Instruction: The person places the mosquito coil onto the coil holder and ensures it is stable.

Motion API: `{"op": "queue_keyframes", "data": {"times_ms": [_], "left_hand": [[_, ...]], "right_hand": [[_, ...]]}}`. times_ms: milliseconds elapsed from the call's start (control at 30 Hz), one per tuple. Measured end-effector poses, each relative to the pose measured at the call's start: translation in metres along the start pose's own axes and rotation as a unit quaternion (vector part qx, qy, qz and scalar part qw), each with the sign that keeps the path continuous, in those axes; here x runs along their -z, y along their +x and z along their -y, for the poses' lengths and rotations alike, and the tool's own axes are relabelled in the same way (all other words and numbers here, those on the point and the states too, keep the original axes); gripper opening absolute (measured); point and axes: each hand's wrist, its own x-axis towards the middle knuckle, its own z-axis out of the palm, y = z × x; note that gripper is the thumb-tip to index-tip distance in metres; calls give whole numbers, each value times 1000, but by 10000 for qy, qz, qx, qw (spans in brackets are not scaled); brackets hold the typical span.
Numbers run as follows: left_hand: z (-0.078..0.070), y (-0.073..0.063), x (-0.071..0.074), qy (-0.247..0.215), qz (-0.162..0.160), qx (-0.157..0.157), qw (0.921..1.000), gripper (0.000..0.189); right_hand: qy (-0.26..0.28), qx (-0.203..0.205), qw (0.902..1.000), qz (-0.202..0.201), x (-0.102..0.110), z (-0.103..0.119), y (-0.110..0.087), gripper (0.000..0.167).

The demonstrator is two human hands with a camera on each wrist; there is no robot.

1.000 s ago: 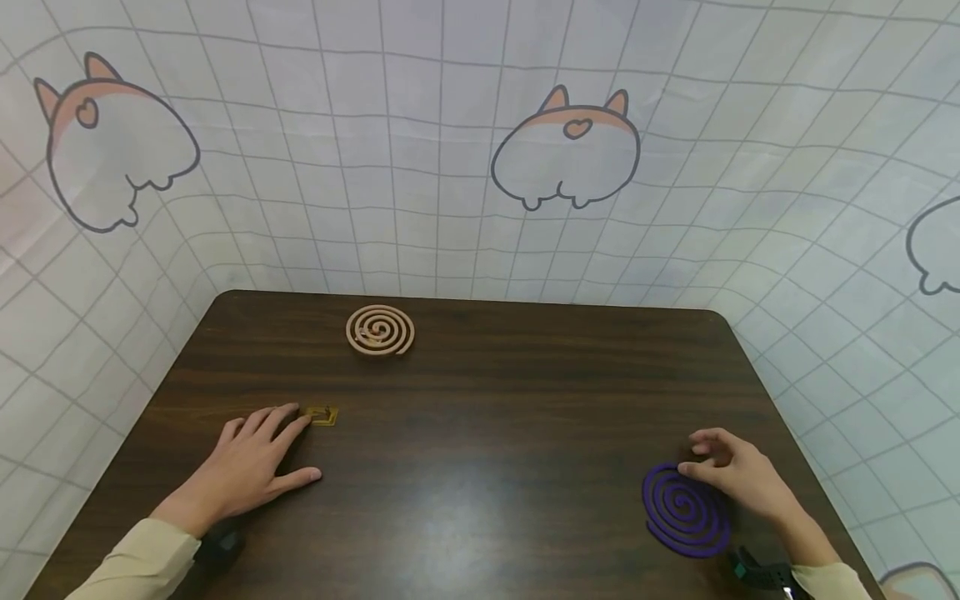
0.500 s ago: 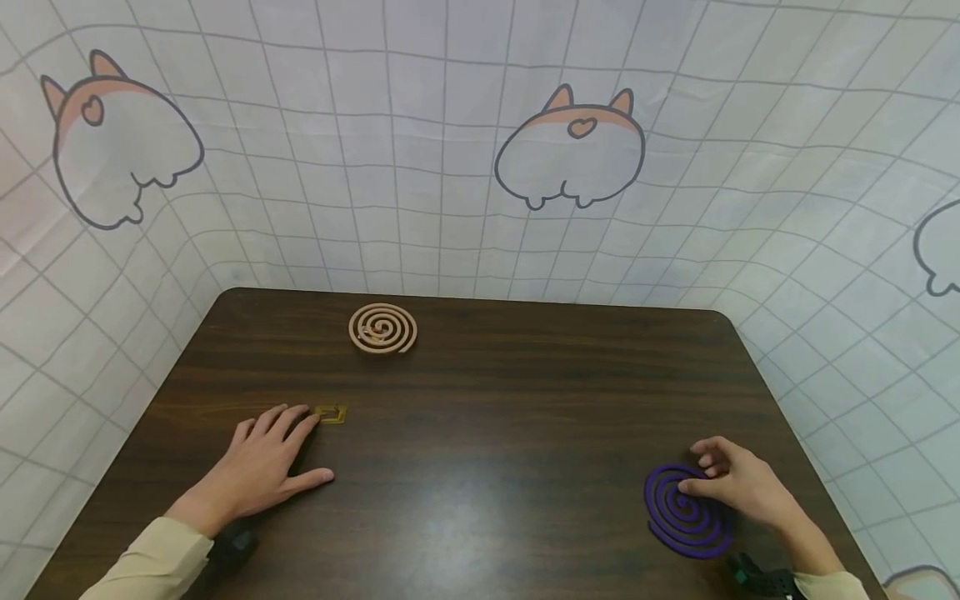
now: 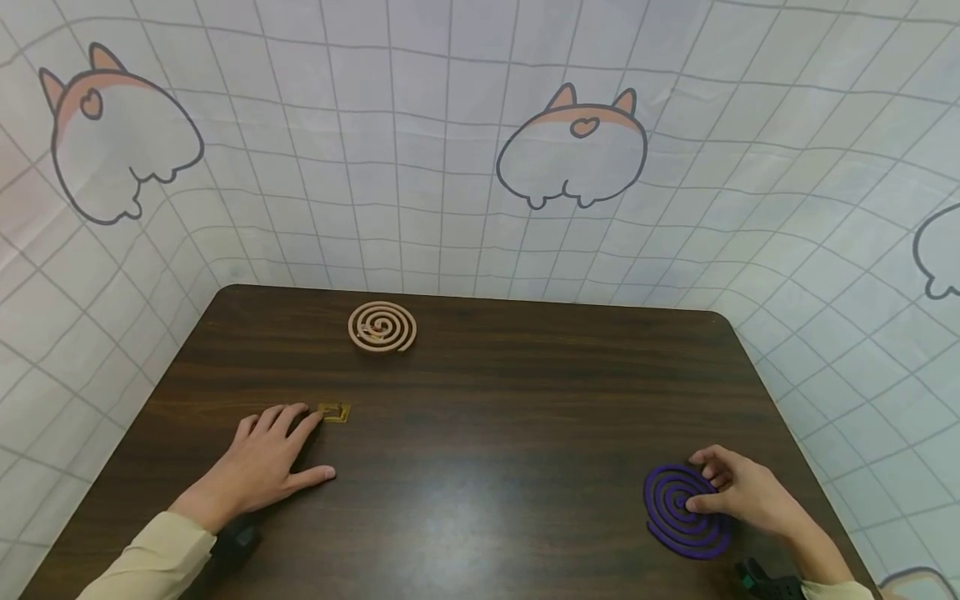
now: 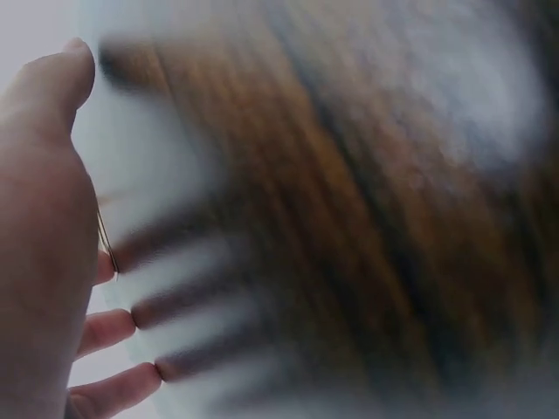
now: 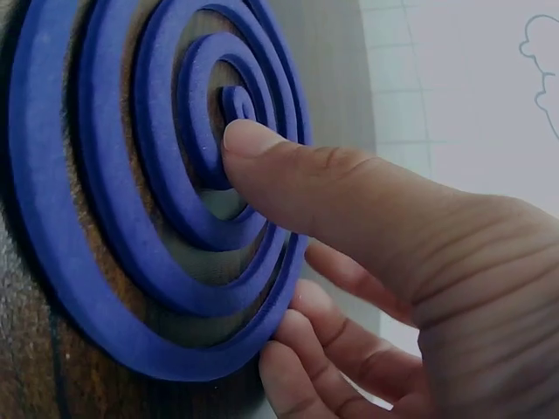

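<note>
A purple mosquito coil (image 3: 670, 521) lies flat at the right of the table. My right hand (image 3: 753, 494) is over its right side. In the right wrist view the thumb (image 5: 288, 179) lies across the purple rings near the centre, while the other fingers (image 5: 319, 349) bend loosely at the outer edge. To the left, my left hand (image 3: 255, 467) rests with spread fingers on the tabletop. Its index fingertip is at a small gold metal coil stand (image 3: 339, 413); only a thin edge of this stand (image 4: 106, 237) shows in the left wrist view.
Near the back edge lies a tan mosquito coil (image 3: 382, 327). The dark wood table (image 3: 487, 400) has rounded far corners. A white gridded cloth (image 3: 450, 167) with cartoon animal prints surrounds its back and sides.
My right thumb has slid over the purple coil toward its centre, and that hand has dropped slightly nearer. The left hand and gold stand appear slightly further right as the view shifts.
</note>
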Motion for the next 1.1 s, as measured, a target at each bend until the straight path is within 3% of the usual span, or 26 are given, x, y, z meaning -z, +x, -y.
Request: {"op": "queue_keyframes", "data": {"times_ms": [600, 1100], "left_hand": [[1, 2, -1, -62, 73, -29, 9999, 91], [1, 2, -3, 3, 112, -20, 9999, 92]], "right_hand": [[-66, 47, 9999, 69, -1, 3, 4, 54], [867, 264, 9953, 353, 2, -3, 0, 49]]}}
